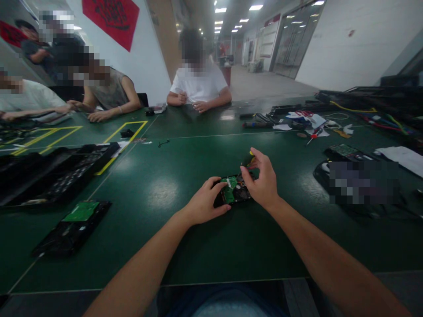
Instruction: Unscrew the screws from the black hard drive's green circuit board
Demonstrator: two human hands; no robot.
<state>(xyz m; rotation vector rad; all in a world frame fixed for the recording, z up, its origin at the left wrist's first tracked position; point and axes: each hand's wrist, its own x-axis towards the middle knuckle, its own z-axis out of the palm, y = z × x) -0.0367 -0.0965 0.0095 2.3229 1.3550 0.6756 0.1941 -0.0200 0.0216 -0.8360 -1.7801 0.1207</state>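
A black hard drive (235,192) with a green circuit board on its upper face lies on the dark green table (185,176), just in front of me. My left hand (205,205) grips its left end, fingers curled over the edge. My right hand (261,179) hovers over the drive's right end, fingers pinched round a small screwdriver (250,159) with a yellow and red handle, its tip pointing down at the board.
Another drive with a green board (74,226) lies at the near left, beside black keyboards or trays (56,174). Tools, papers and cables (307,125) clutter the far right, with more boards (345,152). Several people sit along the far and left sides.
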